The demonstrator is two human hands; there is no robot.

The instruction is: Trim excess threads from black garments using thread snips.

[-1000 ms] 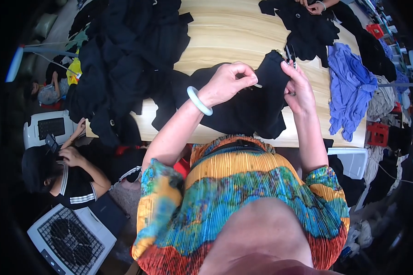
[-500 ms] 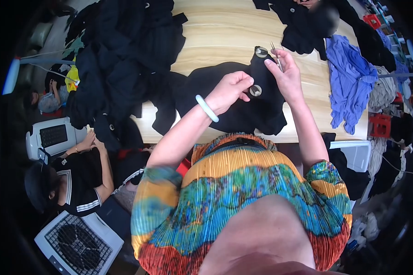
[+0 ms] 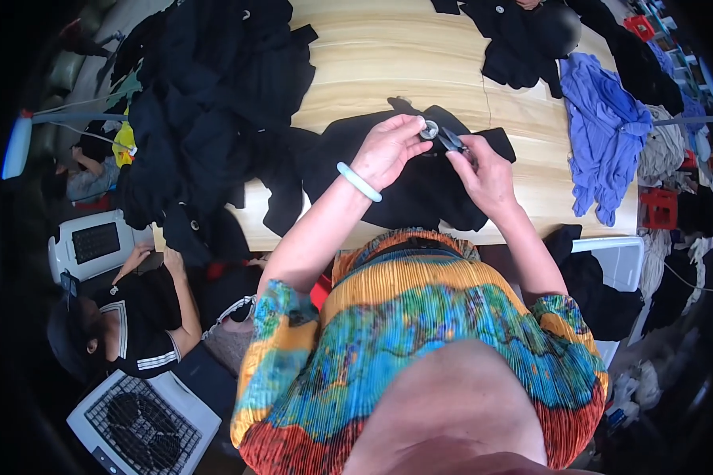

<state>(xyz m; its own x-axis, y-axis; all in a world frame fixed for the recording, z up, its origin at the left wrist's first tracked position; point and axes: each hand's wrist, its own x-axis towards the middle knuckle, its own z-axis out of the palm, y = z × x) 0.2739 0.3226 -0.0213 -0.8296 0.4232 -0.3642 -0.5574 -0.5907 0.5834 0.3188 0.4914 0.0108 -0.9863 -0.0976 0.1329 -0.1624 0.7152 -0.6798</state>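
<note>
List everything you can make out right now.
Table: one, pale wood, centre
Worked garment: one, black, centre
Button: one, greyish, over that garment
Snips: one, dark, beside button
Other garments: several, black, upper left and right
Crumpled garment: one, purple-blue, right
Stools: at least two, red, far right
Grilled boxes: two, white and black, left
Nearest co-worker: one, black clothing, left
Bangle: one, pale green, centre-left
Left grip: one, bare, pinching button
Right grip: one, bare, holding snips

my two hands: one left hand (image 3: 396, 150), one right hand (image 3: 487, 174). with them i count one bangle (image 3: 359, 182), one pair of snips (image 3: 451, 141), one round button (image 3: 429, 130). near the bench's (image 3: 388, 55) front edge, one black garment (image 3: 404, 202); at its right edge, one purple cloth heap (image 3: 606, 131). past its front left corner, two white-framed grilles (image 3: 144, 427).
</note>
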